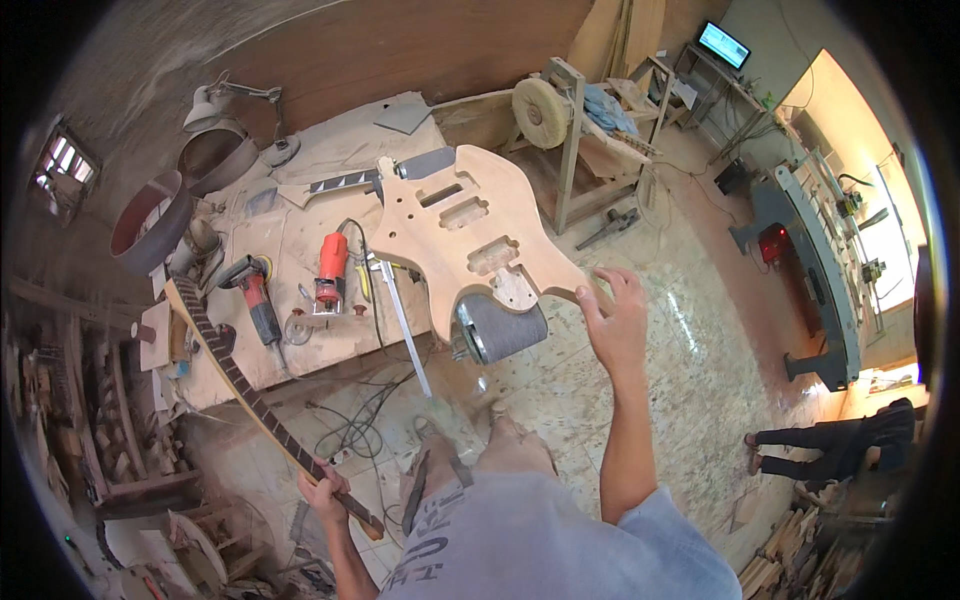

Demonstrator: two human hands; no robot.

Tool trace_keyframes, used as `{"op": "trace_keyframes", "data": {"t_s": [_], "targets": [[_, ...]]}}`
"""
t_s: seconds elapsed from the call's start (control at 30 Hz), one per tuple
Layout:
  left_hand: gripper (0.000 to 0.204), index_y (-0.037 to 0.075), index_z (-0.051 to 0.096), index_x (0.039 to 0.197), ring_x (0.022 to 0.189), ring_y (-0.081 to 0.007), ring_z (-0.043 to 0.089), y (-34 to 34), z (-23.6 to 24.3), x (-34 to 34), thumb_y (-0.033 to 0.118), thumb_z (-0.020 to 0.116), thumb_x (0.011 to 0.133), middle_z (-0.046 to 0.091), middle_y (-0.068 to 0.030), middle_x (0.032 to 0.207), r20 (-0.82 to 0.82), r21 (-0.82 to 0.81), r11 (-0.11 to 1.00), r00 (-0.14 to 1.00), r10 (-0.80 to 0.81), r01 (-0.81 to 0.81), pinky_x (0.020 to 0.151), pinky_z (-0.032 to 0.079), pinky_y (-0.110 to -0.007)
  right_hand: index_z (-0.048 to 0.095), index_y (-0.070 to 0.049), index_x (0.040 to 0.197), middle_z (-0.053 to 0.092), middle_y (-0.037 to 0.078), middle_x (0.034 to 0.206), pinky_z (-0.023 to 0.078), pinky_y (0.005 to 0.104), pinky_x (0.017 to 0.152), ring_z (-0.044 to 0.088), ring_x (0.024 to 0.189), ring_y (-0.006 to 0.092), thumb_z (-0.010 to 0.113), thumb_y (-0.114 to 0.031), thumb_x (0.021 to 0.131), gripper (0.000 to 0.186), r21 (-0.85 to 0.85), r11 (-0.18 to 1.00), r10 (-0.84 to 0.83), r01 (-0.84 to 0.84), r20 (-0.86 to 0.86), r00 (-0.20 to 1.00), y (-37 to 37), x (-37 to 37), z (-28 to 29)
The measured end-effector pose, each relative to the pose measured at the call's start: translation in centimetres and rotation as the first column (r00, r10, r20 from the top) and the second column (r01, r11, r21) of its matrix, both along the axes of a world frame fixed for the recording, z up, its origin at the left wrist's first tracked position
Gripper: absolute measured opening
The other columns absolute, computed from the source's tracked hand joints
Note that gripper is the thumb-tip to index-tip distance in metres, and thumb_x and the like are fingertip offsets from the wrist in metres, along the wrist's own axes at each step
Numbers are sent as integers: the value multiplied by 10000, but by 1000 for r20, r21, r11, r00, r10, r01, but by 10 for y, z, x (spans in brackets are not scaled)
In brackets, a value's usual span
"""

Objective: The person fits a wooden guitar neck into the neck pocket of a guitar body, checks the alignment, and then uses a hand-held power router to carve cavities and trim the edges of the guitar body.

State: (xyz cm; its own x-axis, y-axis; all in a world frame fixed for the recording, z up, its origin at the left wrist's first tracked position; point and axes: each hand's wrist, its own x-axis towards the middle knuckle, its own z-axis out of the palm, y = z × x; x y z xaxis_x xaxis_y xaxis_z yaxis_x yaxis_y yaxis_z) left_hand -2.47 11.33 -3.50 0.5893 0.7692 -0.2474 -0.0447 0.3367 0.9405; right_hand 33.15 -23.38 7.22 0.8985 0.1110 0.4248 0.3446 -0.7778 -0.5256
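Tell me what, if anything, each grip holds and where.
The left grip holds the fretted neck near its lower end. The right grip touches the guitar body at one horn; whether it grasps is unclear.

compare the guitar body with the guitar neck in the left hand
The body is broad and pale, with pockets cut into its face; the neck is long and slim, with a dark fingerboard. The left hand grips the neck, while the right hand is at one horn of the body. Neither has strings.
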Motion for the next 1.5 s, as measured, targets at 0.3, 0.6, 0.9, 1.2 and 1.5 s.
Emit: {"op": "trace_keyframes", "data": {"t_s": [0.3,0.6,0.9,1.2,1.5], "targets": [[337,42,520,1072,499,-143,434,-22,17,12,55,537,735,486,-21,718,-161,26,989,976,147,-145,486,415,-307,601,25,1397,704,85,943,462,283,475,562,519,121,660,-374,1019,553,675,737,649,-23,-698,304,-41,67,-12],[341,19,530,1041,469,-162,450,-94,30,16,72,544,705,481,-31,663,-297,82,975,928,224,-209,465,432,-341,323,14,1642,642,112,886,456,287,444,574,525,158,625,-211,947,790,807,524,824,273,-562,79,-46,65,49],[307,37,550,1068,474,-153,457,-121,26,34,120,569,772,493,-20,669,-257,104,973,939,228,-208,462,427,-317,371,10,1625,662,106,844,511,287,557,615,581,168,602,-208,952,743,774,617,775,144,-629,58,-49,84,39],[297,24,562,1068,485,-134,458,-100,14,42,42,545,772,525,-23,712,-144,35,968,957,252,-249,467,444,-312,474,-4,1552,717,122,950,552,289,606,686,666,164,537,-397,1090,610,688,724,689,-49,-716,116,-40,73,-26],[307,21,550,1059,495,-131,453,-81,-5,34,39,542,753,518,-30,721,-64,5,985,983,175,-175,462,433,-309,530,33,1511,711,161,1162,532,338,943,681,1076,235,413,-522,1129,684,515,833,530,-205,-633,565,-58,55,-31]]}}
